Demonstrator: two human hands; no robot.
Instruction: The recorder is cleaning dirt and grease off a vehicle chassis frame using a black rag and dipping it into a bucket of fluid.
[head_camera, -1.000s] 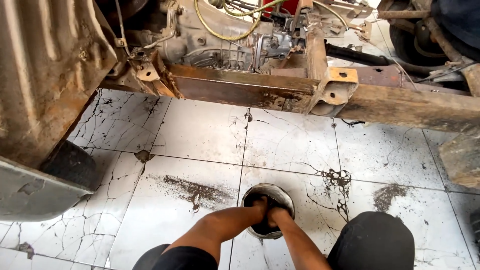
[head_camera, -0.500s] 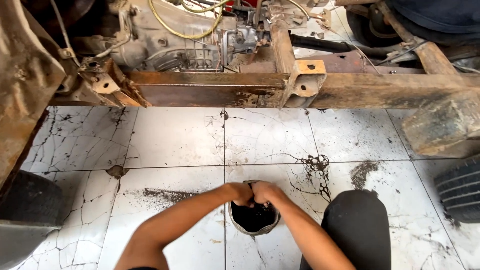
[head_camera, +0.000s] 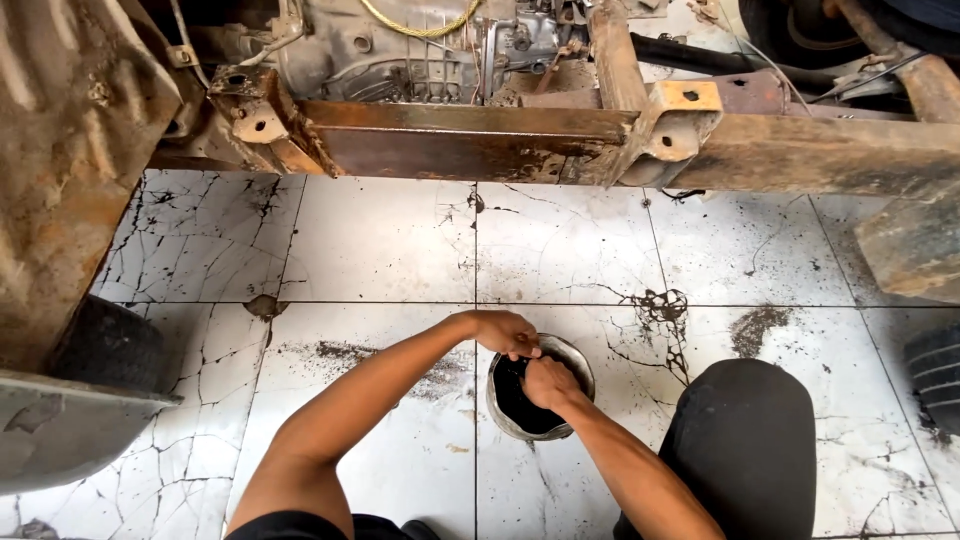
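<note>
- Both hands are seen over a small metal can holding black liquid; since the earlier view they have stayed there, while the can sits lower and further right against the floor tiles and the frame rail fills more of the top.
- Rusty frame rail: it is laid across the top of the view, above the cracked white tiled floor, with grey engine parts behind it.
- Corroded body panel: it is set along the left edge, with a dark tyre below it.
- Black-clad knee: it is raised just right of the can, near the floor's lower edge.
- Left forearm: it is stretched from the lower left, the left hand curled at the can's far rim, fingers bent together; whether something is pinched cannot be told.
- Right forearm: it is brought up from the bottom centre, the right hand closed in a loose fist inside the can's mouth; what it grips is hidden.
- Can: it is stood on the floor at a tile joint, with dark oily stains just beyond it.
- Labels or signs cannot be made out.
</note>
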